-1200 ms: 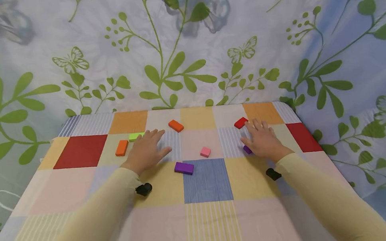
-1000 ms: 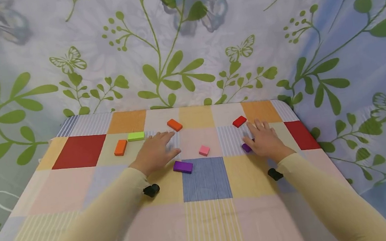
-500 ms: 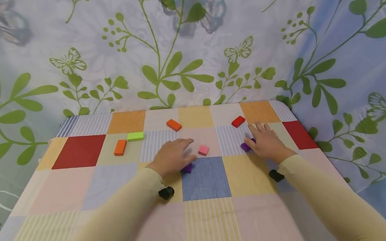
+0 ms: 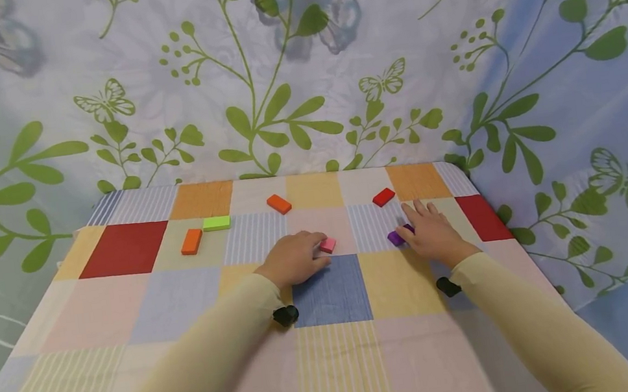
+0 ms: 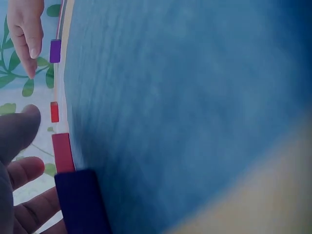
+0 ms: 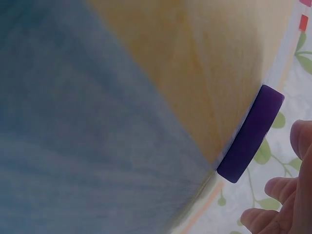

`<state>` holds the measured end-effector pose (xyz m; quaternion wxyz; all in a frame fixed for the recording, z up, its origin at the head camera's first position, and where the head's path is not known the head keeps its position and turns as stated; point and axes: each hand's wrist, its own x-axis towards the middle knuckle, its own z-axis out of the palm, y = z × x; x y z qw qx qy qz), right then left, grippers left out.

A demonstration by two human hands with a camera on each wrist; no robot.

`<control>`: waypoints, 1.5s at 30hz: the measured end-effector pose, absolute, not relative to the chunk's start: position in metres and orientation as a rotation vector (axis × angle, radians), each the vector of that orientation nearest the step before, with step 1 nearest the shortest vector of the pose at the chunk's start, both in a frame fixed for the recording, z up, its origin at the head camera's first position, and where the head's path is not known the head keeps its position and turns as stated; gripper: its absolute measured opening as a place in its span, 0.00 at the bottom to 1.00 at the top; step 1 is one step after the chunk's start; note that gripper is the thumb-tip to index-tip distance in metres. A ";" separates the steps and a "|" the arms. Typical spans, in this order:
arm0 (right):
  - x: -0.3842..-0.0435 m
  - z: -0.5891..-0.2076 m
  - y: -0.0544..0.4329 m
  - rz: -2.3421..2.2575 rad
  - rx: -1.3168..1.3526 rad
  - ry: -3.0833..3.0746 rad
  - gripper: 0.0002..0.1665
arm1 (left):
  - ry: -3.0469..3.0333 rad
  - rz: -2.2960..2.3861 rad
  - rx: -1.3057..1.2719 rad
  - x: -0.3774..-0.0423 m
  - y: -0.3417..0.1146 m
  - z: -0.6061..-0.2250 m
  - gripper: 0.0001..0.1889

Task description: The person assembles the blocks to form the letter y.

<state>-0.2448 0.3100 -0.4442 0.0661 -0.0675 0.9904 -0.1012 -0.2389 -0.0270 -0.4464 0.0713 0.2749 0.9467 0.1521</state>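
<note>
In the head view my left hand [image 4: 296, 258] is at the small pink block [image 4: 328, 245], thumb and fingers apart beside it. The left wrist view shows the thumb raised, fingers loosely bent, and the pink block [image 5: 63, 152] just past a dark purple block [image 5: 82, 202]. That purple block is hidden under my left hand in the head view. My right hand [image 4: 431, 230] hovers with fingers spread over another purple block [image 4: 395, 237]. In the right wrist view, its fingertips [image 6: 278, 189] stand apart from this purple block [image 6: 251, 134].
A red block [image 4: 383, 197] lies beyond my right hand. Further back is an orange block [image 4: 279, 204]. To the left lie a green block [image 4: 217, 223] and another orange block [image 4: 191, 242]. All rest on a patchwork tablecloth [image 4: 342, 375], against a leaf-patterned curtain [image 4: 274, 63].
My left hand has moved rightward from near the green block, over the purple block, to the pink one. My right hand stays nearly still; more of the purple block below it shows.
</note>
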 end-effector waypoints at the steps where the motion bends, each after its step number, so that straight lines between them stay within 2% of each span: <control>1: -0.245 -0.444 0.310 -0.306 -0.199 2.984 0.45 | 2.848 0.458 0.828 -0.239 -0.026 -0.446 0.30; 23: -0.246 -0.446 0.312 -0.297 -0.190 2.989 0.44 | 2.997 0.484 0.672 -0.249 0.001 -0.449 0.14; 45: -0.246 -0.445 0.313 -0.325 -0.202 2.979 0.44 | 2.966 0.532 0.584 -0.258 0.000 -0.448 0.13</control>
